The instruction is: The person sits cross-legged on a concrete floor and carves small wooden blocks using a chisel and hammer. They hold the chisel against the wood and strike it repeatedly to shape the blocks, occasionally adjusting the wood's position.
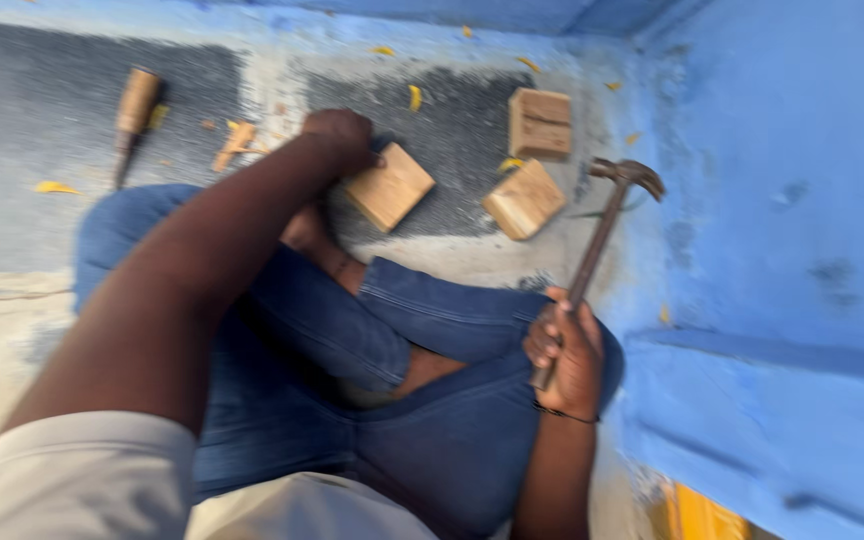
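Hammer (602,240) is held in the right hand (564,350), the fingers being wrapped tightly around the lower end of the handle. The handle is angled upward and away from the body, and the claw head is carried above the floor (12,290), near the blue wall (792,200). The left hand (340,135) is extended forward across the crossed legs and is pressed against the near edge of a wooden block (389,186); whether the fingers are closed around that block cannot be told because of motion blur. The two hands are well apart, with the blue-trousered knees between them.

Two further wooden blocks are seen on the floor: the middle block (523,199) lies just beside the hammer head, and the far block (540,122) lies beyond it, close to the wall. A wooden-handled chisel (132,118) lies on the floor well to the left of the left hand. A small wood offcut (233,146) lies between the chisel and the left hand. Yellow wood chips (414,97) are scattered over the floor.
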